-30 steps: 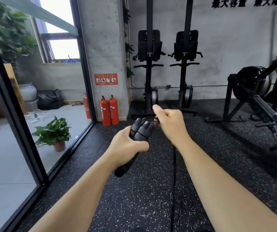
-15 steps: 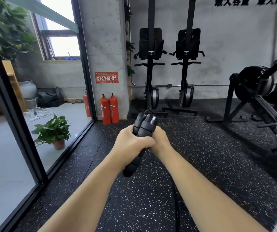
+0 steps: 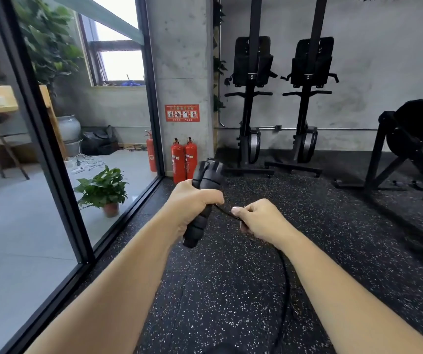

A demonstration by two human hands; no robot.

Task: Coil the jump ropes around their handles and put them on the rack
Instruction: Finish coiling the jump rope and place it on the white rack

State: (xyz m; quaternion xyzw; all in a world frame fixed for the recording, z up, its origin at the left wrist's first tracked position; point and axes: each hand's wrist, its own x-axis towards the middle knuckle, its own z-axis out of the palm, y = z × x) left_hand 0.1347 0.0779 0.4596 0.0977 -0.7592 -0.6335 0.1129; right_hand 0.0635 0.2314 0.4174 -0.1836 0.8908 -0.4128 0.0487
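Above the speckled gym floor (image 3: 358, 238), a person's left hand (image 3: 192, 204) wraps firmly around a jump rope's two black handles (image 3: 206, 178), bunched together and tilted slightly off upright. The right hand (image 3: 264, 221) — tucked against the left half a second earlier — has swung out to the right, thumb and curled fingers pinching the black rope (image 3: 285, 284), which runs from the handles through that pinch, then trails under the forearm toward the floor.

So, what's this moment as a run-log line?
step: coiling | left hand grips jump-rope handles | right hand pinches rope, slack hanging below | rack not in view
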